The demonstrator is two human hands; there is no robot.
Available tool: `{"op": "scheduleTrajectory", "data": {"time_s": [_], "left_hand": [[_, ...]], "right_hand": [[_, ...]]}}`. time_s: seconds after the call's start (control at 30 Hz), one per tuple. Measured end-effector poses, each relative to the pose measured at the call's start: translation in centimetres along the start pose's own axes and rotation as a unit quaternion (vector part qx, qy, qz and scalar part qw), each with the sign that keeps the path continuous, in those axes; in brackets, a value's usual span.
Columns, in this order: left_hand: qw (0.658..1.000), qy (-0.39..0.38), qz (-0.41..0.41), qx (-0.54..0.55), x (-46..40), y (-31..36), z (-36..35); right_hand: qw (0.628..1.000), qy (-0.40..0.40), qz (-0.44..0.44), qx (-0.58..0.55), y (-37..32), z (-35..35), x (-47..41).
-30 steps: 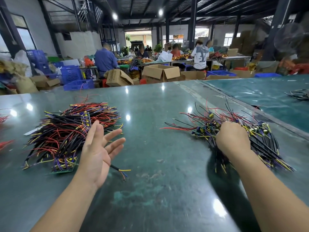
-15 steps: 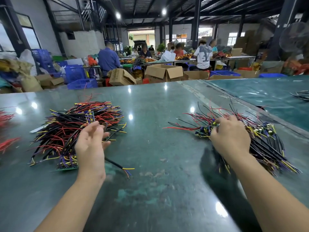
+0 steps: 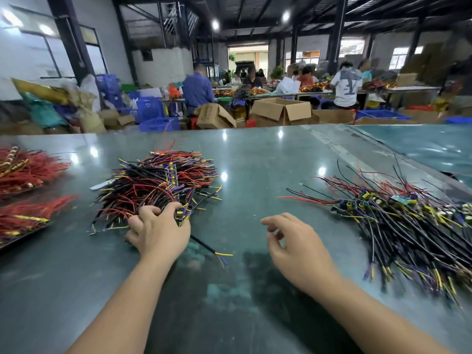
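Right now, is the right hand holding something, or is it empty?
Empty. The right hand hangs above the table, fingers loosely curled, nothing between them.

You can read nothing for certain here. The tipped cardboard box (image 3: 213, 116), just above the middle of the frame, carries dark print on its side, too blurred to make out. The white T-shirt (image 3: 344, 85) at upper right bears large dark marks on its back, equally unreadable.
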State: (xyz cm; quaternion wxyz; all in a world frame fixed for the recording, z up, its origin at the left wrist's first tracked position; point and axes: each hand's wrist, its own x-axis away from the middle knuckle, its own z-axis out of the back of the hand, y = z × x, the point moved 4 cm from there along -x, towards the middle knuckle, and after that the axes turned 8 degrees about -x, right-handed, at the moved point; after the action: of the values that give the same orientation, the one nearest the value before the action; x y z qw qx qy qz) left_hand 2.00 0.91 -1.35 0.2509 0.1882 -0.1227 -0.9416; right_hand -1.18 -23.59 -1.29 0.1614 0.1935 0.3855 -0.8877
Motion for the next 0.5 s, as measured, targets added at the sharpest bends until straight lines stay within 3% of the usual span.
{"op": "scheduleTrajectory", "data": {"time_s": [0.33, 0.43, 0.5], "left_hand": [[0.993, 0.076, -0.065, 0.055, 0.1, 0.8, 0.4], [0.973, 0.115, -0.123, 0.156, 0.7, 1.9, 1.1], [0.946, 0.1, -0.151, 0.267, 1.5, 2.8, 1.6]], "right_hand": [[0.999, 0.003, -0.021, -0.04, 0.1, 0.1, 0.0], [0.998, 0.002, -0.031, -0.054, 0.3, 0.1, 0.0], [0.995, 0.001, -0.041, -0.088, 0.3, 0.1, 0.0]]}}
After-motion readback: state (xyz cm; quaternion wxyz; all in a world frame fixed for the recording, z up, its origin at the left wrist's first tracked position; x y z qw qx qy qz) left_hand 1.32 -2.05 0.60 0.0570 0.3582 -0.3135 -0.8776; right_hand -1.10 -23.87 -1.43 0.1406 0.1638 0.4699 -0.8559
